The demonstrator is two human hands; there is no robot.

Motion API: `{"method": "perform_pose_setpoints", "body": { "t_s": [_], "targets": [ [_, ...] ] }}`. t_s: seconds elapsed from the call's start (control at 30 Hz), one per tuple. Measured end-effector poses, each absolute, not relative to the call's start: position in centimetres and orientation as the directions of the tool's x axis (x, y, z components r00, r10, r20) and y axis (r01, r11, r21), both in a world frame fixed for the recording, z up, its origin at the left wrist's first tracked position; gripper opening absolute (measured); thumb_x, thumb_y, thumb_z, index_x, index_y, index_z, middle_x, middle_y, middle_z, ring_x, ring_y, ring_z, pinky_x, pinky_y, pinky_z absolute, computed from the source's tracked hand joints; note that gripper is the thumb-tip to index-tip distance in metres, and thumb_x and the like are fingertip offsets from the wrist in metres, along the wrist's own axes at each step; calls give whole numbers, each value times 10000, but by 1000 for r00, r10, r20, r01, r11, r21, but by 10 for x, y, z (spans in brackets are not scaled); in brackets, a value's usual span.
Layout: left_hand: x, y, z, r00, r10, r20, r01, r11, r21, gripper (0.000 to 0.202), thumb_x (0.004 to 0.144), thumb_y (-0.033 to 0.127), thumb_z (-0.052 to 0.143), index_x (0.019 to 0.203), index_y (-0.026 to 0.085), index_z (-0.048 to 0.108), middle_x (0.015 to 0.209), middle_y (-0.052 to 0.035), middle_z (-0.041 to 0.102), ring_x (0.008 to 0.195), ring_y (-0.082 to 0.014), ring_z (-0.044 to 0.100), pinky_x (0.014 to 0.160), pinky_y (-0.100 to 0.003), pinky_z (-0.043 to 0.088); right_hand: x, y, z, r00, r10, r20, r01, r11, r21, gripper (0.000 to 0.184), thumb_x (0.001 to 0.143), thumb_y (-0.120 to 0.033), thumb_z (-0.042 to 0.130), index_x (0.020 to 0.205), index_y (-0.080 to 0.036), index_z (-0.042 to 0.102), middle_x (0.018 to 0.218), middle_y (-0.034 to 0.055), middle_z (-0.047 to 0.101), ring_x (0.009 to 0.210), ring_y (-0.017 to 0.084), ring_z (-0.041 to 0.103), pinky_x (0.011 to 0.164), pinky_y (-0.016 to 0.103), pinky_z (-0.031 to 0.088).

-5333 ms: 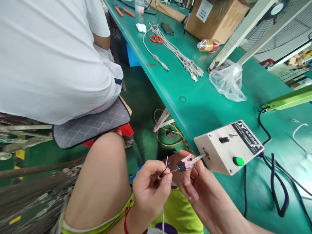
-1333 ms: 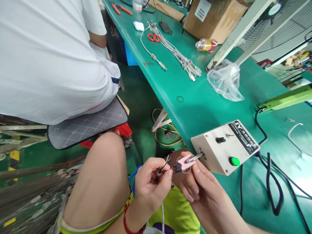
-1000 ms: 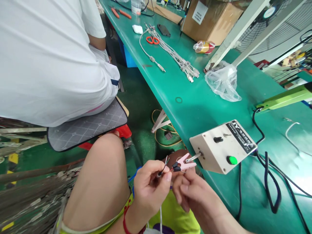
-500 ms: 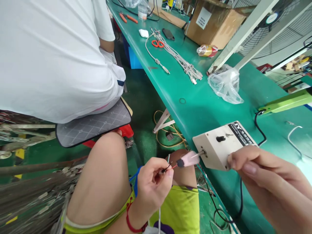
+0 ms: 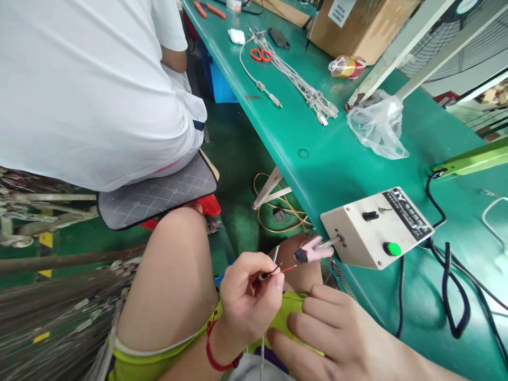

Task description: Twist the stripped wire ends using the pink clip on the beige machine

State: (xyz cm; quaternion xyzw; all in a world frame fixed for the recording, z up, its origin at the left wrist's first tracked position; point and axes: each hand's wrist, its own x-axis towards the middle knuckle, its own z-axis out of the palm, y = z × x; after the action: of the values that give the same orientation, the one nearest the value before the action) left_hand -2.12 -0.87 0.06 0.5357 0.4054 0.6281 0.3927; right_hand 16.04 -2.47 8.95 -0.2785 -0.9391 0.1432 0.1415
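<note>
My left hand (image 5: 250, 296) is closed in a pinch on a thin cable (image 5: 262, 354), whose light-coloured length hangs down below. Its split wire ends, red, black and pale ones, stick out past my fingertips. The red wire (image 5: 289, 269) points toward the pink-wrapped, dark-tipped clip (image 5: 313, 251) on the shaft of a beige motor box (image 5: 353, 238), with a small gap between them. My right hand (image 5: 325, 333) is just below and right of the left, fingers bent and somewhat apart, nothing visible in them; its thumb is hidden. The box's green button (image 5: 392, 248) is uncovered.
On the green table (image 5: 286, 127) lie a bundle of grey USB cables (image 5: 301, 84), orange-handled scissors (image 5: 261, 54), a plastic bottle (image 5: 347, 66) and a clear bag (image 5: 377, 127). A cardboard box (image 5: 361, 29) stands behind. A person in a white shirt (image 5: 91, 90) sits at left.
My right hand has left the motor box and come down-left beside my left hand. The red wire's end is now apart from the clip. The view has shifted slightly.
</note>
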Motion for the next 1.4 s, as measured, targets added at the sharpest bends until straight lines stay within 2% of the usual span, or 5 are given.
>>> {"method": "perform_pose_setpoints", "body": {
  "t_s": [0.3,0.43,0.57,0.9,1.4],
  "targets": [
    [-23,-4,9,-72,914,398,-51,-402,914,204,992,83,712,1066,268,673,829,42,724,562,-95,574,552,-169,523,165,-11,95,-719,676,160,472,644,-602,270,1046,-63,559,1197,-157,761,873,68,777,726,233,638,679,393,471],
    [-23,-3,6,-68,919,389,-60,-393,918,188,1005,103,718,1083,269,678,814,42,712,539,-94,547,518,-166,502,165,-14,94,-396,895,-206,337,-67,-939,324,1174,-363,585,979,-196,783,779,39,718,658,187,626,607,318,471],
    [-22,-3,1,-69,923,379,-52,-383,922,181,1009,113,725,1086,271,679,811,38,709,530,-94,523,511,-172,487,160,-9,84,-240,833,-497,-114,-533,-838,423,1087,-605,748,1032,-195,841,842,40,706,739,189,604,694,310,493],
    [-19,2,4,-79,936,343,-26,-345,938,172,997,97,721,1035,260,683,780,32,699,527,-102,534,498,-177,473,157,-2,80,-214,829,-517,-452,-553,-700,510,1119,-627,689,1396,-221,825,756,2,580,665,161,443,668,290,422],
    [-13,7,8,-99,944,315,-7,-317,948,167,1004,92,693,998,257,667,722,71,607,499,-75,508,475,-154,432,154,-5,79,-217,849,-482,-469,-524,-711,390,1172,-576,608,1317,-251,767,602,-37,511,668,200,369,700,323,353]
  ]
}}
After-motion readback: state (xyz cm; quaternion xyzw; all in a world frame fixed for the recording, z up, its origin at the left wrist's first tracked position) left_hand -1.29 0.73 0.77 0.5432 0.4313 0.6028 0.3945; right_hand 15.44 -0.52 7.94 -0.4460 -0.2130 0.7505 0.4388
